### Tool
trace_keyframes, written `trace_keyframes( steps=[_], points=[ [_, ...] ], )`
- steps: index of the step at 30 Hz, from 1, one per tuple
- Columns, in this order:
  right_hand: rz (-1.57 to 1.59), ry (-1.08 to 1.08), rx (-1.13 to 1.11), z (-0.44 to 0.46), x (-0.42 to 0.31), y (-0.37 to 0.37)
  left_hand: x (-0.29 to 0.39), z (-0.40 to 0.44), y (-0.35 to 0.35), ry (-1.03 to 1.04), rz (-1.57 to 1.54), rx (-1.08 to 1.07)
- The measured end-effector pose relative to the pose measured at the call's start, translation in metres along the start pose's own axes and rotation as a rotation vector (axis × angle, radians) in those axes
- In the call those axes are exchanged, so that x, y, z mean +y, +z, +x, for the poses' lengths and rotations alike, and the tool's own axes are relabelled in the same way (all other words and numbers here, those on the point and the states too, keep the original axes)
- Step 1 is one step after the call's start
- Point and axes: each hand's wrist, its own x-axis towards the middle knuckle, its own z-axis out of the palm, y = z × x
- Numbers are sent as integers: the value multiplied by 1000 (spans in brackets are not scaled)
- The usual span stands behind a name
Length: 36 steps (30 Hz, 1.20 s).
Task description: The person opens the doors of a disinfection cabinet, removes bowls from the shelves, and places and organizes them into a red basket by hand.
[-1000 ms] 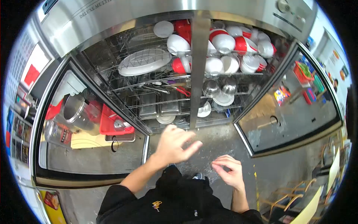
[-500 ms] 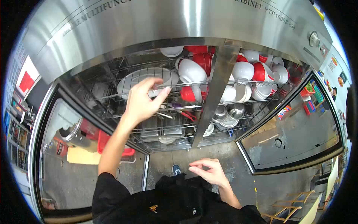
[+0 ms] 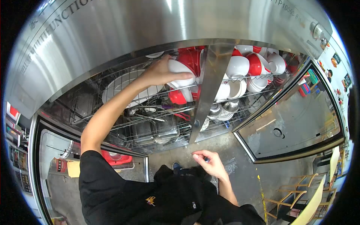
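Note:
My left hand (image 3: 165,71) reaches into the left side of a steel dish cabinet and is closed on a white bowl (image 3: 179,70), thumb on its near side and the other fingers partly hidden behind it. Red bowls (image 3: 191,59) crowd against the far side of that bowl, and a red-and-white one (image 3: 178,96) sits just below. Under my left forearm, a large white oval plate (image 3: 122,88) lies on the wire rack. Low in front of my body, my right hand (image 3: 213,164) is loosely curled, a gap between thumb and fingers, holding nothing I can see.
A metal post (image 3: 210,78) divides the cabinet. White and red bowls (image 3: 237,66) fill the right side, with metal bowls (image 3: 230,106) lower down. Rectangular metal trays (image 3: 167,127) sit on a lower left rack. Glass doors (image 3: 296,116) stand open on both sides. Wooden chairs (image 3: 292,198) are at lower right.
My left hand has moved from in front of the oval plate up and right, and has taken hold of the white bowl. My right hand stays low; the view has shifted slightly.

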Motion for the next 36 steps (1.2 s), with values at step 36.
trace_keyframes(
  steps=[36],
  points=[
    [1183,169,-590,108,-112,16,10,-165,-27,727,121,313]
  ],
)
